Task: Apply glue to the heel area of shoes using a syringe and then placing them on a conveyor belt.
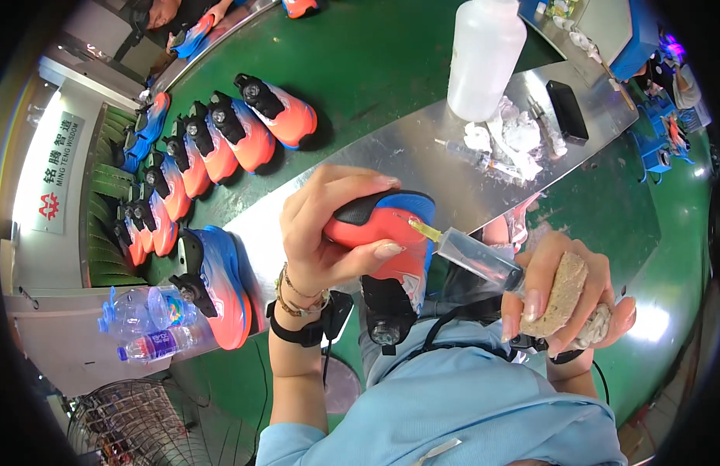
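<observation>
A: What is the left hand [329, 233] doing?

B: Its fingers are wrapped tight around an orange and blue shoe [391, 233], held up near the middle of the view.

A: And the right hand [566, 291]?

B: It is closed on two things at once: a clear syringe [473, 252] and a rough tan block [562, 295]. The yellow tip of the syringe touches the shoe at about 3 o'clock on it.

A: How do you do this part well?

B: I think you keep the shoe very still, keep the tip right on the spot, and push slowly so only a little comes out. Too much could run down the side.

A: Is there room to move?

B: Some. The shiny metal plate [422, 155] lies under the hands. At 1 o'clock stands a big white bottle [484, 54], with crumpled wipes [511, 136] near it. At 9 and 10 o'clock more shoes [220, 140] sit in a row on the green table [375, 62]. Water bottles [146, 322] lie at 8 o'clock. The plate's edge is close on the right, so small moves look safest.
</observation>
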A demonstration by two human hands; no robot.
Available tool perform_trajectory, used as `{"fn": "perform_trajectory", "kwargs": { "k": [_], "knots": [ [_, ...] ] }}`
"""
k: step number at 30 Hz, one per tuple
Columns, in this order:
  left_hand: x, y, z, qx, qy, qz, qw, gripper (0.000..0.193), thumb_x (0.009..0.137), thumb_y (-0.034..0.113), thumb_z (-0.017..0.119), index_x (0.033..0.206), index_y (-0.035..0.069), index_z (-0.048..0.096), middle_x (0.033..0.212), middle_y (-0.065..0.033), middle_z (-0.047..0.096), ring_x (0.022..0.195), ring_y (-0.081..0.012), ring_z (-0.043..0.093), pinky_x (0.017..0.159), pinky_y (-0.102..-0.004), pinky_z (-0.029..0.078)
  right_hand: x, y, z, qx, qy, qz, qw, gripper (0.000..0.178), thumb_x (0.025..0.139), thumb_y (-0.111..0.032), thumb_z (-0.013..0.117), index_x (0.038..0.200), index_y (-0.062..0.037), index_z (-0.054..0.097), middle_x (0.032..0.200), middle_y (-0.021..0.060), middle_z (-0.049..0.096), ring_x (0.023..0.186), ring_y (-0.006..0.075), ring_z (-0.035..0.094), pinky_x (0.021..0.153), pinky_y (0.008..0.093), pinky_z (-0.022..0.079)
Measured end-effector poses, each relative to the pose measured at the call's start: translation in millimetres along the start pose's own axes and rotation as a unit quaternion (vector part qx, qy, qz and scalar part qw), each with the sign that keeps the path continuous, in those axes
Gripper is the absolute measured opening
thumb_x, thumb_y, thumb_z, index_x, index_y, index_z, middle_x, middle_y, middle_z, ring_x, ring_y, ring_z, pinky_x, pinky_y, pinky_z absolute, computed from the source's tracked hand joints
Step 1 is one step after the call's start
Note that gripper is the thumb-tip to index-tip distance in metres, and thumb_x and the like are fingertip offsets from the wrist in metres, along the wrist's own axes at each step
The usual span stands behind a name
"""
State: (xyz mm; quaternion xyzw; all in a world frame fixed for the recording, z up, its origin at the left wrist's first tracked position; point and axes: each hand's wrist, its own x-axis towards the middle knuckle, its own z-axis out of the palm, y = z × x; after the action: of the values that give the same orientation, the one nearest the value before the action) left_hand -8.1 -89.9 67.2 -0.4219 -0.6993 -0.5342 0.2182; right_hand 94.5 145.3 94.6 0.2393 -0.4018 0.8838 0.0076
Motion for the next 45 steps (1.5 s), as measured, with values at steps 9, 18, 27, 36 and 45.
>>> {"fn": "perform_trajectory", "kwargs": {
  "k": [9, 18, 27, 36, 45],
  "knots": [
    [6.6, -16.1, -5.8, 0.004, -0.042, 0.002, 0.999, 0.051, 0.069, 0.029, 0.081, 0.103, -0.004, 0.062, 0.092, -0.0171, 0.067, 0.080, -0.0253, 0.066, 0.070, -0.0310, 0.052, 9.3, 17.1, -19.2, -0.011, 0.021, 0.018, 1.000, 0.071, 0.090, -0.060, 0.041, 0.056, -0.0021, 0.066, 0.084, 0.0263, 0.057, 0.066, 0.0319, 0.063, 0.059, 0.0383, 0.055],
    [-6.5, -44.5, -15.1, -0.009, 0.023, -0.008, 1.000, 0.044, 0.085, 0.034, 0.067, 0.110, -0.001, 0.058, 0.100, -0.0236, 0.061, 0.086, -0.0300, 0.063, 0.072, -0.0360, 0.052, 9.9, 31.4, -30.7, -0.092, 0.061, 0.083, 0.990, 0.071, 0.092, -0.056, 0.040, 0.051, -0.0018, 0.060, 0.085, 0.0249, 0.057, 0.068, 0.0308, 0.062, 0.063, 0.0380, 0.052],
    [-15.3, -64.9, -28.4, 0.151, 0.050, -0.070, 0.985, 0.038, 0.096, 0.039, 0.045, 0.111, 0.004, 0.042, 0.107, -0.0233, 0.059, 0.093, -0.0288, 0.059, 0.084, -0.0381, 0.044, -3.5, 68.8, -64.5, -0.023, 0.044, 0.130, 0.990, 0.068, 0.094, -0.051, 0.038, 0.051, -0.0011, 0.056, 0.090, 0.0248, 0.057, 0.076, 0.0309, 0.062, 0.069, 0.0371, 0.051],
    [-28.7, -80.9, -30.4, 0.109, 0.171, -0.207, 0.957, 0.043, 0.096, 0.027, 0.046, 0.130, 0.007, 0.029, 0.114, -0.0205, 0.057, 0.099, -0.0229, 0.055, 0.093, -0.0360, 0.041, -26.9, 91.6, -76.0, 0.000, 0.009, 0.139, 0.990, 0.056, 0.096, -0.036, 0.036, 0.058, -0.0016, 0.060, 0.097, 0.0252, 0.057, 0.080, 0.0301, 0.063, 0.073, 0.0365, 0.049],
    [-42.7, -101.4, -40.6, 0.174, 0.157, -0.240, 0.942, 0.039, 0.102, 0.024, 0.036, 0.124, -0.002, 0.053, 0.125, -0.0091, 0.054, 0.110, -0.0149, 0.050, 0.095, -0.0295, 0.039, -43.2, 83.6, -82.1, -0.051, 0.015, 0.144, 0.988, 0.049, 0.095, -0.029, 0.036, 0.062, -0.0024, 0.061, 0.097, 0.0257, 0.059, 0.082, 0.0291, 0.064, 0.072, 0.0363, 0.050]
  ]
}}
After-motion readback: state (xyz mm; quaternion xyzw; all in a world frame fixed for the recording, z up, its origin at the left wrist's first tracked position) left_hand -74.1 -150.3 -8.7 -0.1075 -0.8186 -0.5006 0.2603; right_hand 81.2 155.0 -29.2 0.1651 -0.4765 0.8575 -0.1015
